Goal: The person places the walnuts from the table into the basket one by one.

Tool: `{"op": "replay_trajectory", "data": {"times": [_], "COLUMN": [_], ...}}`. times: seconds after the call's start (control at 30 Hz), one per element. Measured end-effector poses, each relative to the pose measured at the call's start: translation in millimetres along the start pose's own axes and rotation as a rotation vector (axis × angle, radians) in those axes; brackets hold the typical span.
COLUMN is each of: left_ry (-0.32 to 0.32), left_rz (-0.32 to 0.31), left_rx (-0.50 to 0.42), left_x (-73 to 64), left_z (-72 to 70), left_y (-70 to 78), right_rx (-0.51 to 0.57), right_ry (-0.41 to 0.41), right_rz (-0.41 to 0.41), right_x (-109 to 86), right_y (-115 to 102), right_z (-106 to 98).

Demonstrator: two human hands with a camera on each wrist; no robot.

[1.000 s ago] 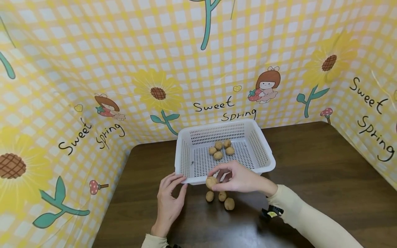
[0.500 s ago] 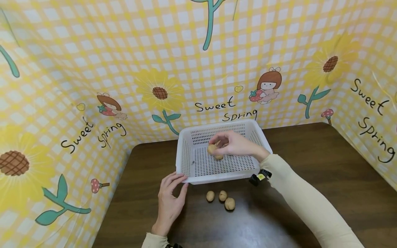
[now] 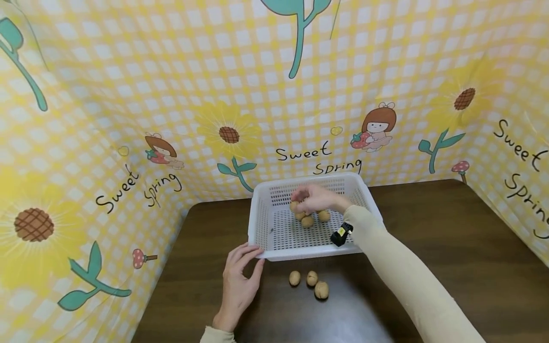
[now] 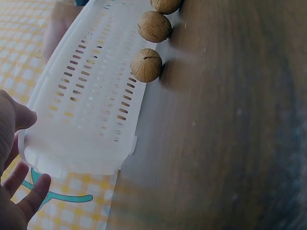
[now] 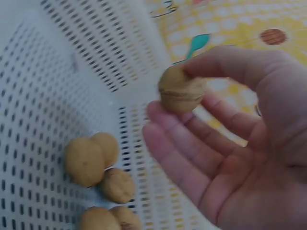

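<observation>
My right hand [image 3: 317, 199] is inside the white plastic basket [image 3: 300, 253], pinching a walnut [image 5: 180, 91] between thumb and fingertips. In the right wrist view that walnut is held up above the basket floor, while several other walnuts [image 5: 85, 162] lie below it on the perforated bottom. My left hand [image 3: 240, 281] holds the basket's front left corner, with fingers at the rim and the thumb by the front wall. The left wrist view shows its thumb [image 4: 24, 117] against the basket near the rim. Three walnuts [image 3: 321, 289] lie on the table in front of the basket.
The dark wooden table [image 3: 437, 238] stretches to both sides of the basket. Close behind it rises a yellow-checked cloth [image 3: 240, 76] printed with flowers, enclosing the back and sides.
My right hand has carried a walnut from the basket's front edge to over the walnuts inside. My left hand stays at the corner. The head view has shifted slightly.
</observation>
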State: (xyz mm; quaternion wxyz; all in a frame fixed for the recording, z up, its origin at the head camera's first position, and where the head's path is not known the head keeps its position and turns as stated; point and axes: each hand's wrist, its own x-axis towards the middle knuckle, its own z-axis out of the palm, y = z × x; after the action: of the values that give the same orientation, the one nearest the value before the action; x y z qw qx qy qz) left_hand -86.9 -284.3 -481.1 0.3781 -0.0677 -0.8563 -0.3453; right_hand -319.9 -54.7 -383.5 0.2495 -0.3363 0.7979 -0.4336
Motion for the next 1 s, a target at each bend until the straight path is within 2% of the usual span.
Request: {"op": "replay_trajectory", "data": {"times": [0.1,0.2,0.3,0.47,0.6,0.77,1.0], "left_ry": [0.011,0.024,0.008,0.014,0.035,0.012,0.002], "left_rz": [0.017,0.014,-0.014,0.019,0.050,0.025,0.018], "left_rx": [0.007,0.007,0.000,0.002,0.007,0.003,0.002], "left_x": [-0.7,-2.0,-2.4,0.2,0.8,1.8,-0.1], "left_z": [1.8,1.8,1.4,1.3,1.0,0.9,1.3], "left_y": [0.3,0.9,1.9,3.3,3.0,1.0,-2.1], "right_rx": [-0.067,-0.057,-0.044,-0.095,-0.153,-0.209,-0.210], "right_ry": [-0.036,-0.076,-0.091,-0.079,-0.035,0.013,0.015], "right_rz": [0.005,0.011,0.027,0.062,0.081,0.071,0.040], "right_x": [5.7,9.9,13.8,16.0,15.3,19.1,23.5], "right_y": [8,13,18,23,27,31,38], "right_z": [6,10,12,11,10,11,15]}}
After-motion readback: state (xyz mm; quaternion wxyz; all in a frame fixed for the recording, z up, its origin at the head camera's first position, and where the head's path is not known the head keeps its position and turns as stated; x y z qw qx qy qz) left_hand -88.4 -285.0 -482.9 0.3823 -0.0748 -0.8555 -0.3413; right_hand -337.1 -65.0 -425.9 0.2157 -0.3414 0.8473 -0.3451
